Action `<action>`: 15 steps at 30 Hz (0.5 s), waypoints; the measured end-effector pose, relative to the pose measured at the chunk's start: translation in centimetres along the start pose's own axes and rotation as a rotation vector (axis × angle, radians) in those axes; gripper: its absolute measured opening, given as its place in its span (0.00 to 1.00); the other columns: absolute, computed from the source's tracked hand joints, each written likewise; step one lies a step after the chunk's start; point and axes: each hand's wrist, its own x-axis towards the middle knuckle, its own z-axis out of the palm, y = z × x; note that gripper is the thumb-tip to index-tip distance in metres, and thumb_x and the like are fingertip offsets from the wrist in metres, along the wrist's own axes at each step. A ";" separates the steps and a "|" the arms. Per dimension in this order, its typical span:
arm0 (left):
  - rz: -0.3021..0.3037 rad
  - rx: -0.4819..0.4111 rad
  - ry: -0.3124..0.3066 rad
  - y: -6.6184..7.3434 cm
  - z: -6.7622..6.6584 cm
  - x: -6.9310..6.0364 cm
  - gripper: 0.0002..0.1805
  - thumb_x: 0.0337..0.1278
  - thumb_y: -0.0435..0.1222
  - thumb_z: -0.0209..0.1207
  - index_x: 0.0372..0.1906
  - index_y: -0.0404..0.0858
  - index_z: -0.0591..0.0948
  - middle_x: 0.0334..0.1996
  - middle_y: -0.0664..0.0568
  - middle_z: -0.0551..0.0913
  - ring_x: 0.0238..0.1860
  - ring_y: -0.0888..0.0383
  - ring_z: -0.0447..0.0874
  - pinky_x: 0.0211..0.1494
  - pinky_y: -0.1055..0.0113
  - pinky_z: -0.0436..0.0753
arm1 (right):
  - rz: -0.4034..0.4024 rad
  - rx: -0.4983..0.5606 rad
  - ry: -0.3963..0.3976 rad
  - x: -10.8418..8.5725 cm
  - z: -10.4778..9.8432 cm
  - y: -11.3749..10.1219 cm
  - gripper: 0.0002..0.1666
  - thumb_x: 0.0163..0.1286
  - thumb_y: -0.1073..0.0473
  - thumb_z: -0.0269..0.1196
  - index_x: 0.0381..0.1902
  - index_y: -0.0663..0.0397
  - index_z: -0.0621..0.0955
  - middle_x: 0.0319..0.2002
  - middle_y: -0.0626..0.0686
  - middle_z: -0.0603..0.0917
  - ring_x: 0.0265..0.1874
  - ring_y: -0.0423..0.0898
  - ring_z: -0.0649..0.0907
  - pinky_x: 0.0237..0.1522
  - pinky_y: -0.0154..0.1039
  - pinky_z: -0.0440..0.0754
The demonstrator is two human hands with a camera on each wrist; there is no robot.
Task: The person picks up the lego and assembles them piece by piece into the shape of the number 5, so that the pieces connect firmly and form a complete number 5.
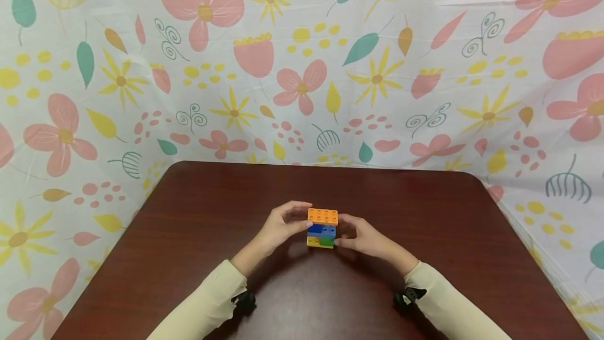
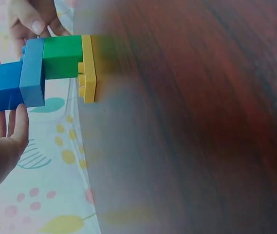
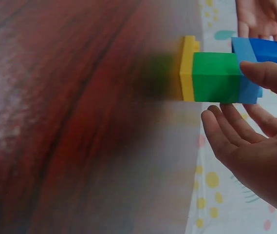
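A small stack of toy building bricks stands on the table between both hands. Its lowest layer is a thin yellow plate (image 2: pixel 90 68), with a green brick (image 3: pixel 216 77) on one side of it. Above lies a light blue plate (image 2: pixel 32 73). A dark blue brick (image 2: pixel 3 85) sits on that plate's other side, and a thin orange plate (image 1: pixel 323 216) tops everything. My left hand (image 1: pixel 283 224) holds the upper part, thumb in front by the orange plate and dark blue brick. My right hand (image 1: pixel 365 236) holds the right side, thumb near the light blue plate and green brick.
The brown table (image 1: pixel 226 188) spreads around the stack. Behind it hangs a white cloth (image 1: pixel 264 146) with flowers and leaves. Both forearms, in pale sleeves (image 1: pixel 203 298), reach in from the front, with a dark wrist device (image 1: pixel 245 302) on the left one.
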 end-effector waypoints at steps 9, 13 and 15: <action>-0.015 -0.032 0.003 0.1 0.1 -0.3 0.23 0.58 0.27 0.62 0.59 0.29 0.75 0.53 0.39 0.79 0.54 0.38 0.77 0.51 0.61 0.81 | -0.031 -0.035 -0.005 0.1 0.5 1.0 0.25 0.62 0.65 0.67 0.56 0.62 0.73 0.48 0.62 0.81 0.47 0.56 0.82 0.43 0.40 0.83; -0.012 -0.021 0.015 0.1 0.1 -0.1 0.21 0.58 0.27 0.62 0.58 0.30 0.76 0.53 0.39 0.79 0.53 0.41 0.77 0.50 0.62 0.81 | -0.040 -0.019 0.003 0.1 0.6 1.0 0.24 0.62 0.67 0.67 0.55 0.63 0.73 0.48 0.63 0.80 0.47 0.58 0.82 0.44 0.41 0.83; -0.011 -0.002 0.024 0.2 0.1 0.0 0.21 0.58 0.28 0.63 0.58 0.31 0.77 0.53 0.39 0.80 0.52 0.43 0.78 0.51 0.64 0.81 | -0.041 -0.015 0.012 0.2 0.6 0.9 0.24 0.62 0.67 0.66 0.55 0.63 0.73 0.48 0.63 0.80 0.48 0.58 0.82 0.44 0.42 0.83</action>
